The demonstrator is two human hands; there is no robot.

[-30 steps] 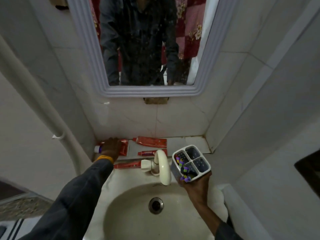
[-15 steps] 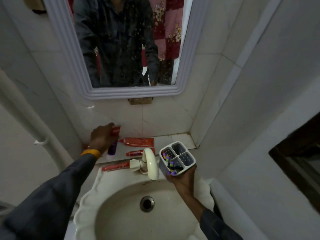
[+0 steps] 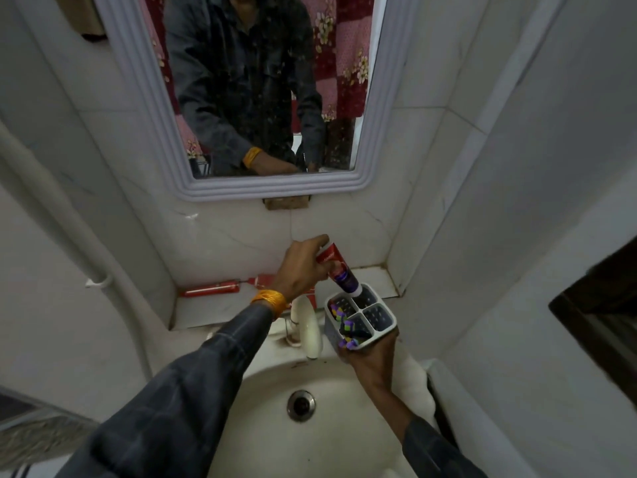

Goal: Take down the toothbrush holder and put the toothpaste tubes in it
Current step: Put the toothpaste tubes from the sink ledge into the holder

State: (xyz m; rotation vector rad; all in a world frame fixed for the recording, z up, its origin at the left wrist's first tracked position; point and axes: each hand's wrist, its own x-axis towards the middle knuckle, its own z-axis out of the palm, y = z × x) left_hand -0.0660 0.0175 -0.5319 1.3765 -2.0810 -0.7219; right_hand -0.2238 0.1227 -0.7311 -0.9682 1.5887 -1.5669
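Over the white sink (image 3: 262, 429), left hand (image 3: 303, 267) grips toothpaste (image 3: 339, 270), right hand (image 3: 370, 357) grips holder (image 3: 360, 315).

You are looking at a ledge (image 3: 220, 310) behind the sink (image 3: 262, 443); red tubes (image 3: 210, 290) are lying on it, against the wall.

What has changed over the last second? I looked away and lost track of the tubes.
The left hand took a toothpaste tube off the ledge, lifted it and carried it right; its cap now dips into a back compartment of the toothbrush holder. The right hand kept holding the holder beside the tap. Another red tube stayed on the ledge.
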